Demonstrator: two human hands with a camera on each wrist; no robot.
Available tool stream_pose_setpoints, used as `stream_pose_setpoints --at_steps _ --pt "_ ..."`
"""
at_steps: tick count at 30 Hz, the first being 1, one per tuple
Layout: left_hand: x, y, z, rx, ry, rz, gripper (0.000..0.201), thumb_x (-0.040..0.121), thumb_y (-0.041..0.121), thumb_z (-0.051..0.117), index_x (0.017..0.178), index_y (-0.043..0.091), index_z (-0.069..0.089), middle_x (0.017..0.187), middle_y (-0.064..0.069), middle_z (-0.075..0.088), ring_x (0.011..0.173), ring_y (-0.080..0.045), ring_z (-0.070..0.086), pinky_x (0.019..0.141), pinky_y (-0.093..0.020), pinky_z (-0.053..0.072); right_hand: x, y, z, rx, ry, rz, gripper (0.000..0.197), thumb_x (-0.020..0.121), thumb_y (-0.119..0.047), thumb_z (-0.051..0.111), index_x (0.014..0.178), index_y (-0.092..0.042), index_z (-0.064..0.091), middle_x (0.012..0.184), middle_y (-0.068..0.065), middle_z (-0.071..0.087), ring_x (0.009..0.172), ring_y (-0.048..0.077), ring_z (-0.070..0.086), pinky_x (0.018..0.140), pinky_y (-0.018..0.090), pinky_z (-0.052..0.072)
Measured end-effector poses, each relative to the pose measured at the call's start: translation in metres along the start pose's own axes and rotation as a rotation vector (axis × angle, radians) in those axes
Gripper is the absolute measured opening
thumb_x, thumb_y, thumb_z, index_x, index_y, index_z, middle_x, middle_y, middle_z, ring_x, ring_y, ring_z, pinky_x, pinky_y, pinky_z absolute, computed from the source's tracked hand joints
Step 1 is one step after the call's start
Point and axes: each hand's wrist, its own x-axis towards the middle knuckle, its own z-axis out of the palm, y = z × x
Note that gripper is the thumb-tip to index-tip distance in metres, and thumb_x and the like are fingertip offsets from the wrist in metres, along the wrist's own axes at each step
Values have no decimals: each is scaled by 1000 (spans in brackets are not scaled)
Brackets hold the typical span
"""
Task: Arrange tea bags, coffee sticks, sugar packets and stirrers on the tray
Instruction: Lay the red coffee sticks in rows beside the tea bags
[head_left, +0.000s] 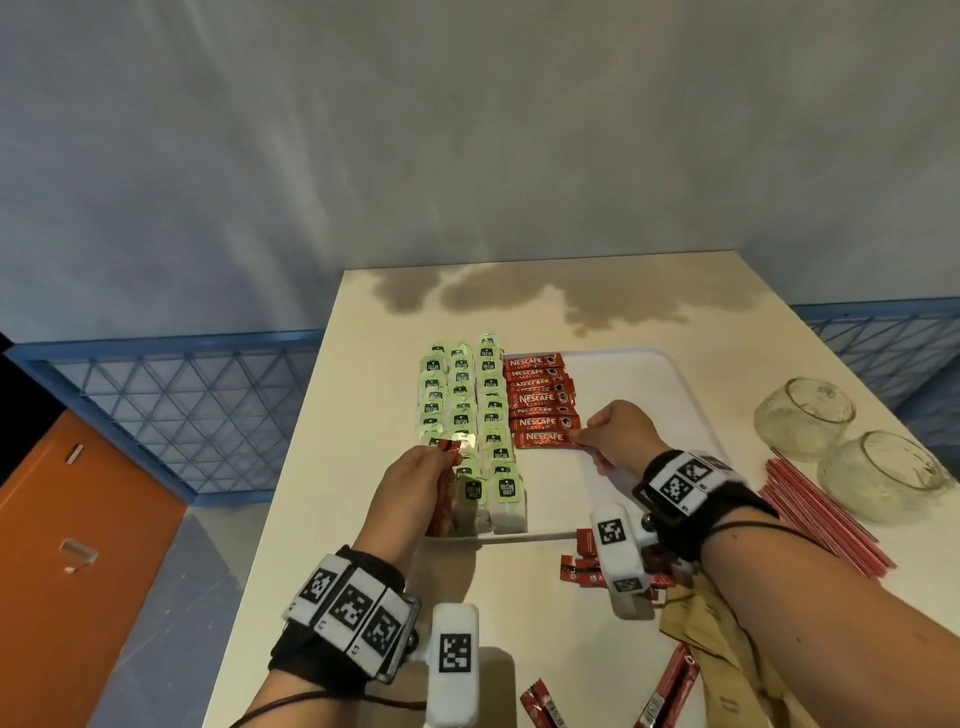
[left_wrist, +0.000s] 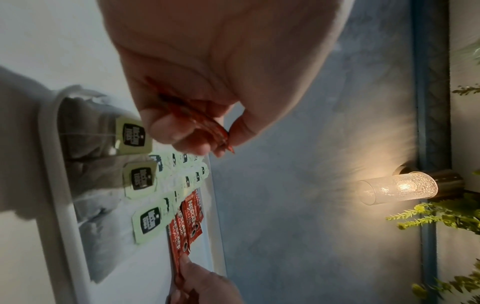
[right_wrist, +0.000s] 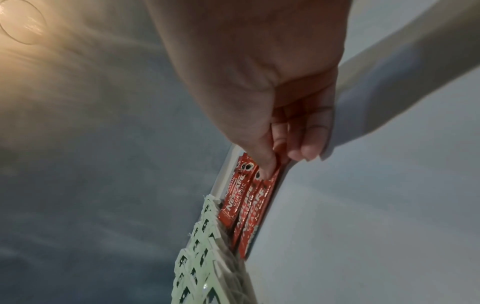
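Note:
A white tray lies on the cream table. Three columns of green-tagged tea bags fill its left part, with a column of red coffee sticks beside them. My right hand pinches the right end of the nearest stick, which lies flat on the tray; the right wrist view shows thumb and fingers on that stick. My left hand hovers over the near tea bags and grips a bundle of coffee sticks between thumb and fingers.
Two glass bowls stand right of the tray, with red stirrers in front of them. Brown sugar packets and loose coffee sticks lie near the table's front edge. The table's left edge drops off close to the tray.

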Motion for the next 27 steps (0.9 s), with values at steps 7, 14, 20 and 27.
stream_pose_setpoints --at_steps 7,14,20,27 --pt "0 -6 -5 -2 -92 54 20 98 25 55 105 9 64 66 -4 64 43 -17 44 42 -21 33 11 -6 10 -41 33 -56 35 75 0 78 56 -12 50 70 17 61 73 36 66 67 44 52" --pt "-1 -2 3 -26 -102 15 54 104 32 28 94 11 77 56 -5 42 48 -13 31 49 -26 24 -1 -11 -1 31 1 -35 43 89 -36 70 65 -9 46 59 13 47 45 21 40 51 33 35" --pt "-17 3 13 208 -112 166 23 97 32 58 82 18 68 60 13 59 53 -6 50 58 -24 38 -67 -25 -15 168 -181 -73 47 95 -49 57 101 -3 65 82 7 59 64 18 51 58 30 44" --pt "-35 3 36 130 -31 217 12 87 22 73 86 10 75 79 -2 70 41 -2 56 42 -15 40 -126 -36 -6 90 -439 -319 20 91 -29 67 100 -13 74 85 3 71 69 13 62 66 24 53"
